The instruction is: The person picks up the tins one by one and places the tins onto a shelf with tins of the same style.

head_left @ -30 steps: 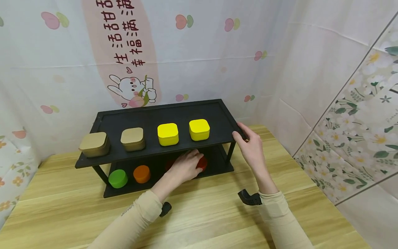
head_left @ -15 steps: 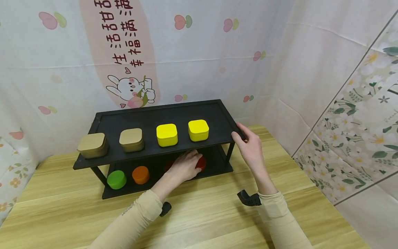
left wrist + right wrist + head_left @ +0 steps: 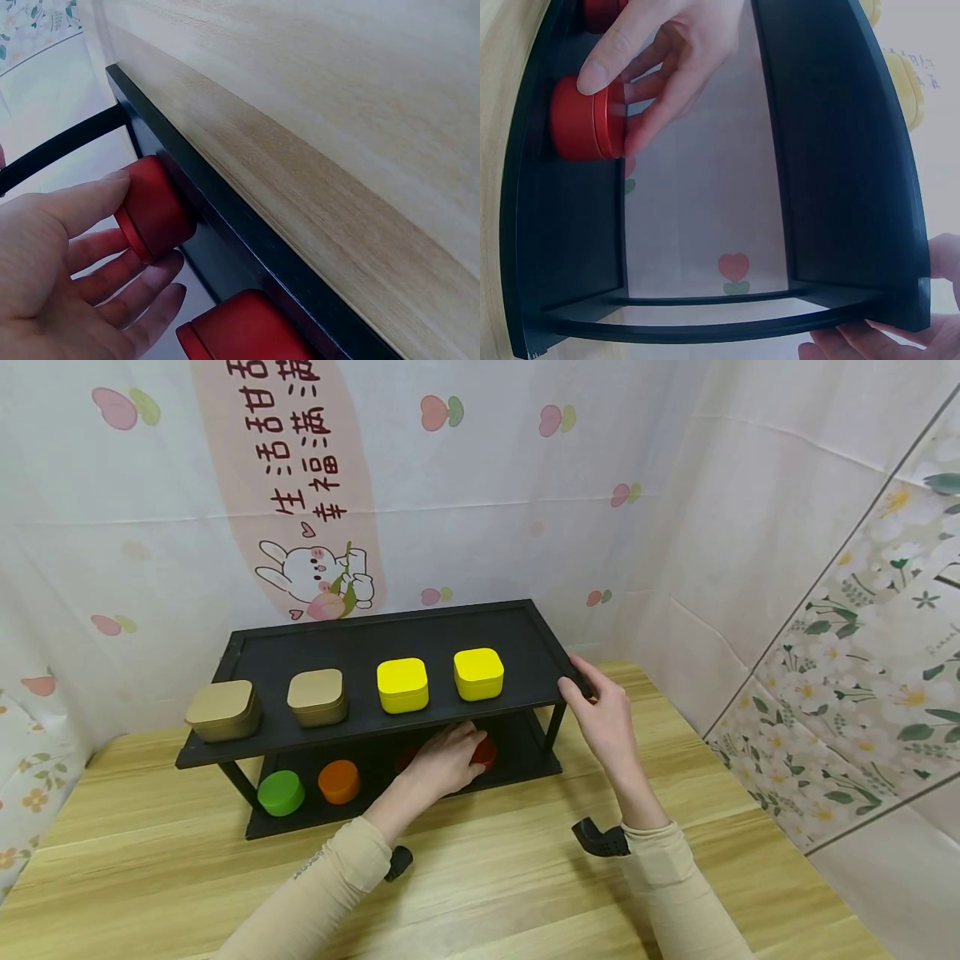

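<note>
My left hand (image 3: 444, 760) reaches under the upper board of a black two-tier shelf (image 3: 352, 635). Thumb and fingers hold the lid end of a round red tin (image 3: 157, 206), which stands on the lower board, as the right wrist view (image 3: 581, 124) also shows. A second red tin (image 3: 244, 330) is beside it, mostly covered by the hand in the head view. With the thumb above and fingers below, my right hand (image 3: 606, 710) grips the right end of the upper board.
Two yellow square tins (image 3: 403, 685) and two tan ones (image 3: 318, 697) stand along the upper board's front. A green round tin (image 3: 281, 793) and an orange one (image 3: 339, 782) occupy the lower board's left. Behind the shelf on the wooden table (image 3: 480, 877) hangs a printed curtain (image 3: 480, 510).
The view shifts very slightly between the first two frames. Both hands and all the tins stay in place.
</note>
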The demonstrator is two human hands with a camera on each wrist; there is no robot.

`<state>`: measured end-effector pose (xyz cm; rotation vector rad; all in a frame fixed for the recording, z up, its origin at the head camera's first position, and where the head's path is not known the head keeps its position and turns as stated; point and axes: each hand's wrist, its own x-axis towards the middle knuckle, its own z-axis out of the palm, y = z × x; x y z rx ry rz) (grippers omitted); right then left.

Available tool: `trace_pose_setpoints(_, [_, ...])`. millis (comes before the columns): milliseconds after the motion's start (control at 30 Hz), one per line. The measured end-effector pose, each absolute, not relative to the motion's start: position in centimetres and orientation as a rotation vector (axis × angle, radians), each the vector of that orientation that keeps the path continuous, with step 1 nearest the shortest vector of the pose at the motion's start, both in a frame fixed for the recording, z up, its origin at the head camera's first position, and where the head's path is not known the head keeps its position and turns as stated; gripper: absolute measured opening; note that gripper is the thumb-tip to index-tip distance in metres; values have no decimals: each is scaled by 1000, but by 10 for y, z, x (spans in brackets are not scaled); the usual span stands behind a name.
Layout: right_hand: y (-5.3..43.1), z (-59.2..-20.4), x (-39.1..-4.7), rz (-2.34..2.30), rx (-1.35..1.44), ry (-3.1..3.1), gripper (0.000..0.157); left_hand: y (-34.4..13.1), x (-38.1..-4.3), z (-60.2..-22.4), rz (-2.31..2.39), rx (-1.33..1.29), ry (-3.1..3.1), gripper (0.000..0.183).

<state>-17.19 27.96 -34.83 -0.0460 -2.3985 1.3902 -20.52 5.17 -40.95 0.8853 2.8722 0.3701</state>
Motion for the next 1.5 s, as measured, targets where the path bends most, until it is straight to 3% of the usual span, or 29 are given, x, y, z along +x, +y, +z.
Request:
trace_pose_setpoints(633, [277,-348,-173,1399,-54,-2402,56,38,-202,-402,455,809,2838,63])
trace_pose_setpoints(1000, [278,-348,-171,1401,-51,-2403,55,12,-187,-396,391,975,3040,45])
trace_pose_setpoints(1500, [277,-350,-172,1346,-58,-2427,51,-31,-162,-391,384,1242,3134,40])
